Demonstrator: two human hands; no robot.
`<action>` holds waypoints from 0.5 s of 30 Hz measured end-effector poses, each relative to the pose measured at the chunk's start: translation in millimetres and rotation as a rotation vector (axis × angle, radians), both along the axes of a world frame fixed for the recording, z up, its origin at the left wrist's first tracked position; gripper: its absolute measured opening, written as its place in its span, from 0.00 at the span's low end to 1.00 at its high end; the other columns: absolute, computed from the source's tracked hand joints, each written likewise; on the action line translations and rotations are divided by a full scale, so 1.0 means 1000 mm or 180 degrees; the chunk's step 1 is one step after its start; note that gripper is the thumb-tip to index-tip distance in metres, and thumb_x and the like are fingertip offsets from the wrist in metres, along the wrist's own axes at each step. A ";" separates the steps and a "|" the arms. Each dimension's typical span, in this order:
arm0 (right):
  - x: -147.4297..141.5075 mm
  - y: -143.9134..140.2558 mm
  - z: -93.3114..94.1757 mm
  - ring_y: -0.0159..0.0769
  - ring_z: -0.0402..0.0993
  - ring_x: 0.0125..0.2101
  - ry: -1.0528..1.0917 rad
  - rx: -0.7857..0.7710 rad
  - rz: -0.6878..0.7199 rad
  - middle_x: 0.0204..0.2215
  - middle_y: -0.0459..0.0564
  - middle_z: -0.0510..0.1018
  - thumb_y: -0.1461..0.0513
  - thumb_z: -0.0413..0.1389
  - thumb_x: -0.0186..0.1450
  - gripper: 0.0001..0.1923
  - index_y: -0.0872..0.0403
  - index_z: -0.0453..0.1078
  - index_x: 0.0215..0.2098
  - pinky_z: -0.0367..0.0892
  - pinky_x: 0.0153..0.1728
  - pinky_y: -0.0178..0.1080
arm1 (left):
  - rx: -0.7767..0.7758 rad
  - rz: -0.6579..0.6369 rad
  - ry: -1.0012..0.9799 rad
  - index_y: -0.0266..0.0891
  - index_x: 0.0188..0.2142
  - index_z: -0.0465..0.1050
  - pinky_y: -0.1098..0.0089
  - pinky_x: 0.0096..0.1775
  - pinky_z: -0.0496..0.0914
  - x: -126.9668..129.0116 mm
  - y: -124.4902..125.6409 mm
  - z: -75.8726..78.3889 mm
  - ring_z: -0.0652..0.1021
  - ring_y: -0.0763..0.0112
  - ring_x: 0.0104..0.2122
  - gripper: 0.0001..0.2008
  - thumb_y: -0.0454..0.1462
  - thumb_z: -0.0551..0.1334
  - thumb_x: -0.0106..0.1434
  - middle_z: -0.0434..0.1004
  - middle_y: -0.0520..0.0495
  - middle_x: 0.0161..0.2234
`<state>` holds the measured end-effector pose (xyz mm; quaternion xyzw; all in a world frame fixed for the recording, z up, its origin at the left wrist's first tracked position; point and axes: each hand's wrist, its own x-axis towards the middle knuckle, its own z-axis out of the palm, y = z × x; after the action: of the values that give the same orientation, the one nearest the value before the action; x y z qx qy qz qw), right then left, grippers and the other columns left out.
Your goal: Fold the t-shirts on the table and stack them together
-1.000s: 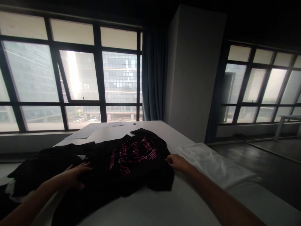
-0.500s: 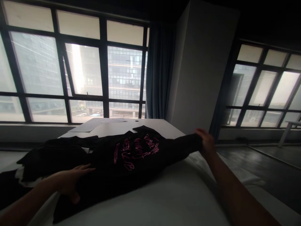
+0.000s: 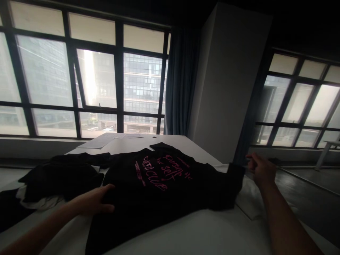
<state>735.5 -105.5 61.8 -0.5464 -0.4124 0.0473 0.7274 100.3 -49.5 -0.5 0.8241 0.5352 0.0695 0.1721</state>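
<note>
A black T-shirt (image 3: pixel 170 191) with pink lettering lies spread across the white table (image 3: pixel 186 237). My left hand (image 3: pixel 92 202) presses flat on the shirt's left side, thumb on the fabric. My right hand (image 3: pixel 261 170) is at the shirt's right edge, fingers pinched on the hem and holding it stretched out over a white folded cloth (image 3: pixel 249 202).
A pile of dark clothes (image 3: pixel 58 177) lies on the table's left. Sheets of paper (image 3: pixel 103 140) rest at the far end near the windows. A grey pillar (image 3: pixel 225 85) and curtain (image 3: pixel 177 81) stand behind; open floor (image 3: pixel 305 191) lies to the right.
My right hand has pulled the shirt's right edge out to the right and lowered it, so the shirt now lies wider and flatter. My left hand has shifted slightly rightward on the fabric.
</note>
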 end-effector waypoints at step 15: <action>-0.021 0.033 -0.044 0.47 0.77 0.41 -0.2436 -0.3351 0.1274 0.41 0.56 0.81 0.50 0.69 0.44 0.32 0.54 0.79 0.45 0.70 0.43 0.40 | -0.0073 0.0275 -0.1239 0.53 0.48 0.79 0.53 0.55 0.71 -0.076 0.018 0.044 0.74 0.41 0.54 0.33 0.49 0.73 0.39 0.79 0.49 0.52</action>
<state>714.2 -72.4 17.8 -0.7190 -0.6558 0.1787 0.1447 24.2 -31.8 43.7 0.7693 0.5274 0.2288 0.2786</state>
